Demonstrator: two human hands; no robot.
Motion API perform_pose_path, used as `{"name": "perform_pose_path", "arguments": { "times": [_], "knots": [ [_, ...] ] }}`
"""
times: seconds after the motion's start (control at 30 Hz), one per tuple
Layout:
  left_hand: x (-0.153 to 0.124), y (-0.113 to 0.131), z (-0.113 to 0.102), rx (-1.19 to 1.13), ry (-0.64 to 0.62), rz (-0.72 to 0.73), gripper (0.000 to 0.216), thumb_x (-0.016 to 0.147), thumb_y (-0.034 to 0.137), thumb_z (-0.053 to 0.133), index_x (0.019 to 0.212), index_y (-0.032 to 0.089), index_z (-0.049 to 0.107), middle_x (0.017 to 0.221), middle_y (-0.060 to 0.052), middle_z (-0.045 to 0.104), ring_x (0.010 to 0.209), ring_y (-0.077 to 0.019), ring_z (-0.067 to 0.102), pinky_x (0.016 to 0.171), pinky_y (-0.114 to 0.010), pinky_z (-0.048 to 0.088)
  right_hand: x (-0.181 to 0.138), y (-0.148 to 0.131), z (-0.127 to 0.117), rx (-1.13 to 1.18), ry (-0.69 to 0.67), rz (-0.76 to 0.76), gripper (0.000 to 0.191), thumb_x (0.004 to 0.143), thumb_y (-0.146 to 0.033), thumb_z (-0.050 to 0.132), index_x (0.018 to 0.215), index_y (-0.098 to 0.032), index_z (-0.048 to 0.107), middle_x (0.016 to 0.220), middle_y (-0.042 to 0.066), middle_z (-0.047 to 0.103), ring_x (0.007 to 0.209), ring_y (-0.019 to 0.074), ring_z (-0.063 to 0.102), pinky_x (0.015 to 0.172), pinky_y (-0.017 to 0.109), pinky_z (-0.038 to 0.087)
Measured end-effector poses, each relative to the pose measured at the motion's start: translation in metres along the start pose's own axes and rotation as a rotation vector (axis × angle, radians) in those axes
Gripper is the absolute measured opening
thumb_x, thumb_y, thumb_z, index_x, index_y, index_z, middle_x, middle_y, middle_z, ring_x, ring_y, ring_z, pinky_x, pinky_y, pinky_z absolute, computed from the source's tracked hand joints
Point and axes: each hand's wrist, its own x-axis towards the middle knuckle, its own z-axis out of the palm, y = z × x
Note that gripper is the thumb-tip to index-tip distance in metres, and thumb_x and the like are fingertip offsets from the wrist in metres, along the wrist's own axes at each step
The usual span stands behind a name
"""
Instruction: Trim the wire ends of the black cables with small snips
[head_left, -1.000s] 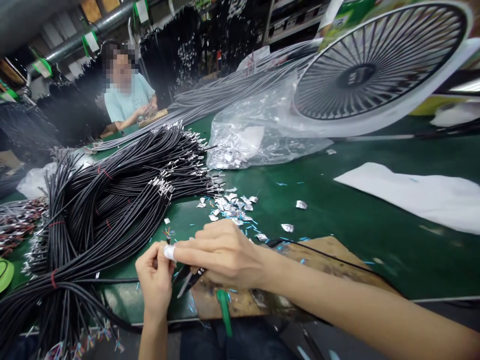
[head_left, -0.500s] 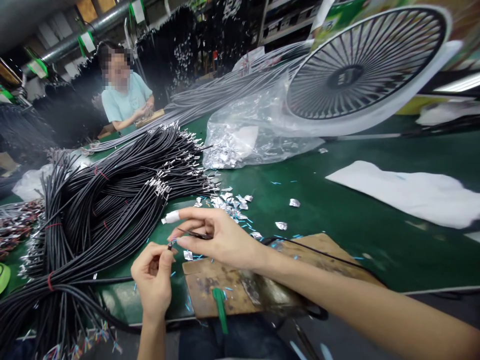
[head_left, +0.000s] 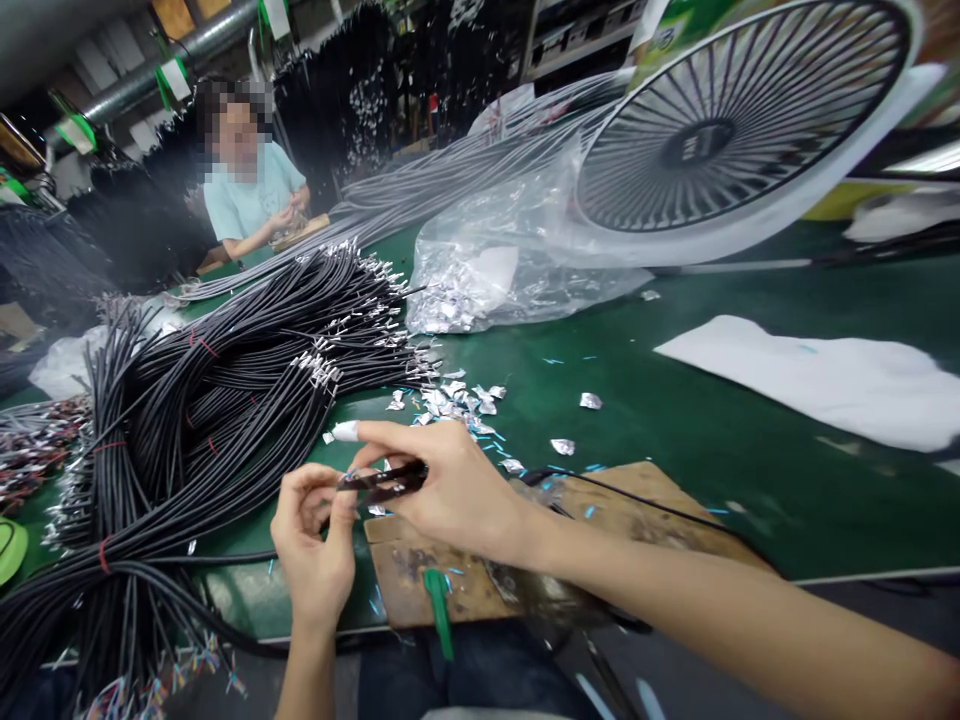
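Note:
My left hand is closed, its thumb and fingertips pinching the end of a black cable that the fingers mostly hide. In my right hand is a pair of dark tweezers, pointing left with the tips at my left fingertips. White tape wraps the right index finger, which stretches out above the tweezers. Exactly what the tips touch is too small to make out. Just left of my hands lies a big bundle of black cables with stripped, silvery ends, tied with red bands.
Foil scraps and blue snippets litter the green table. A stained wooden board with a green strip lies at the near edge. Beyond are a clear plastic bag, a fan, white paper and a seated co-worker.
The tweezers have swung from behind my right fingers to my left fingertips. My hands have drawn closer together, and the cable end seen between them earlier is now mostly covered.

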Motion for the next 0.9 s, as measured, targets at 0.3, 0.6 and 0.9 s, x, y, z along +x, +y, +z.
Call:
{"name": "perform_pose_path", "arguments": {
  "times": [0.3, 0.6, 0.9],
  "knots": [
    [0.0000, 0.0010, 0.0012, -0.066, 0.077, 0.041, 0.009, 0.070, 0.021, 0.067, 0.071, 0.016, 0.059, 0.063, 0.002, 0.059, 0.053, -0.0090, 0.057, 0.050, -0.017, 0.048, -0.0027, 0.0004, 0.0012, -0.013, 0.016, -0.072, 0.038, 0.068, -0.005, 0.060, 0.105, -0.014, 0.067, 0.080, 0.003, 0.075, 0.057, 0.0124, 0.065, 0.055, 0.022, 0.052],
    [-0.0037, -0.0044, 0.0000, -0.194, 0.058, 0.011, 0.016, 0.071, 0.024, 0.071, 0.082, 0.018, 0.061, 0.070, 0.001, 0.059, 0.061, -0.0096, 0.058, 0.056, -0.018, 0.047, 0.0015, -0.0013, 0.0024, 0.222, -0.030, 0.148, 0.037, 0.069, -0.008, 0.063, 0.104, -0.015, 0.069, 0.079, 0.004, 0.075, 0.068, 0.0166, 0.070, 0.062, 0.026, 0.058],
    [-0.0030, -0.0009, -0.0041, -0.041, -0.190, 0.106, 0.021, 0.086, 0.035, 0.052, 0.089, 0.022, 0.068, 0.069, -0.002, 0.053, 0.062, -0.0136, 0.052, 0.056, -0.024, 0.044, 0.0004, -0.0013, 0.0016, 0.265, -0.116, 0.079, 0.036, 0.073, -0.019, 0.065, 0.108, -0.014, 0.064, 0.079, 0.004, 0.073, 0.068, 0.0140, 0.069, 0.066, 0.025, 0.057]
  ]
}}
